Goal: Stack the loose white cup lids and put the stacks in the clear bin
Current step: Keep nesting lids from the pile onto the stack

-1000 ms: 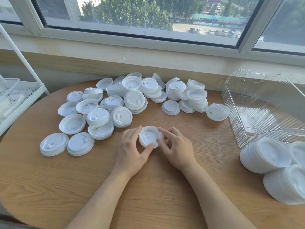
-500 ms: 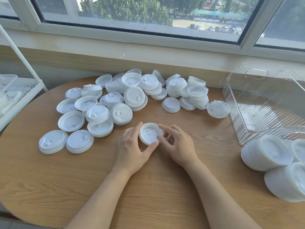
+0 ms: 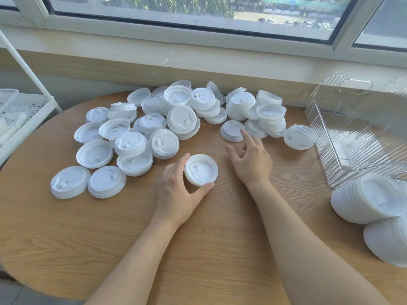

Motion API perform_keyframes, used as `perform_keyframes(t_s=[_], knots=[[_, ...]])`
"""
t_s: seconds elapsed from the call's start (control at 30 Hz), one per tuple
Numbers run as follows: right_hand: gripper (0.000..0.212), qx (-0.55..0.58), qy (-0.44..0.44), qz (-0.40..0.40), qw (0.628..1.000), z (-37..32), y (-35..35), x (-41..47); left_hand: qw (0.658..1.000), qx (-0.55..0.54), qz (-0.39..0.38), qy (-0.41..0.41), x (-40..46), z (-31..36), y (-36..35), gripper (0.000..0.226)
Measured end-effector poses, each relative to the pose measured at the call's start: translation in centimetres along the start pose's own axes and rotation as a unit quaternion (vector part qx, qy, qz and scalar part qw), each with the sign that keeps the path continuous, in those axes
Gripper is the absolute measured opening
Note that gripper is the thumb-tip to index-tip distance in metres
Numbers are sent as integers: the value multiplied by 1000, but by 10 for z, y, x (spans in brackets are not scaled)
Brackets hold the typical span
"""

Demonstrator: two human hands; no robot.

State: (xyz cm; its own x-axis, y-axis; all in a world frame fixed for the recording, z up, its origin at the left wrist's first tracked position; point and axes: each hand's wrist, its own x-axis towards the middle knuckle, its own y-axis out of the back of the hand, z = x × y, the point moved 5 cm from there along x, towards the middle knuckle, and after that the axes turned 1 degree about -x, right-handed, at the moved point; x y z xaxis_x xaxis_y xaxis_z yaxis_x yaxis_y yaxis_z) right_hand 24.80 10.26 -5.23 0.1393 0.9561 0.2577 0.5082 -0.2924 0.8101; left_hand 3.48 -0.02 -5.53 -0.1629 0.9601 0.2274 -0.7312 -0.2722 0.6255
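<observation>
No readable text, labels, brands or numbers anywhere; the white cup lids (image 3: 180,122) show only moulded tabs, the clear bin (image 3: 356,128) only plain ribbing.

1 head-worn wide-angle camera looks forward and down, close over the round wooden table (image 3: 66,238), facing the white-framed window (image 3: 198,20) behind it.

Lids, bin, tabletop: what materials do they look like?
Lids: thin moulded plastic, milky white and slightly translucent, with a matte sheen. Clear bin: rigid transparent plastic, probably acrylic-like, glossy, with ribbed walls that catch highlights. Table: wood-grain surface, matte; whether laminate or veneer cannot be told.
</observation>
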Motion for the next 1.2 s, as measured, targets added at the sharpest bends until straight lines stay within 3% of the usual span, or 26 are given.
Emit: perform_keyframes(t_s=[0.17,0.33,0.43,0.57,0.93,1.2], knots=[[55,-77,12,-24,997,-5,-5,15,1000,-2,-3,-2,0,0,0,93],[39,-17,15,5,1000,-2,-2,10,1000,-3,-2,-3,0,1,0,94],[61,-4,7,14,1000,-3,0,8,1000,-5,0,-3,0,1,1,94],[103,-93,-2,-28,995,-9,-6,8,1000,-7,-5,-5,0,3,2,94],[81,-13,61,-22,998,-1,2,-30,1000,-12,-6,-2,-1,4,2,94],[91,68,88,-32,993,3,19,-63,1000,-14,-9,-3,-2,6,3,93]])
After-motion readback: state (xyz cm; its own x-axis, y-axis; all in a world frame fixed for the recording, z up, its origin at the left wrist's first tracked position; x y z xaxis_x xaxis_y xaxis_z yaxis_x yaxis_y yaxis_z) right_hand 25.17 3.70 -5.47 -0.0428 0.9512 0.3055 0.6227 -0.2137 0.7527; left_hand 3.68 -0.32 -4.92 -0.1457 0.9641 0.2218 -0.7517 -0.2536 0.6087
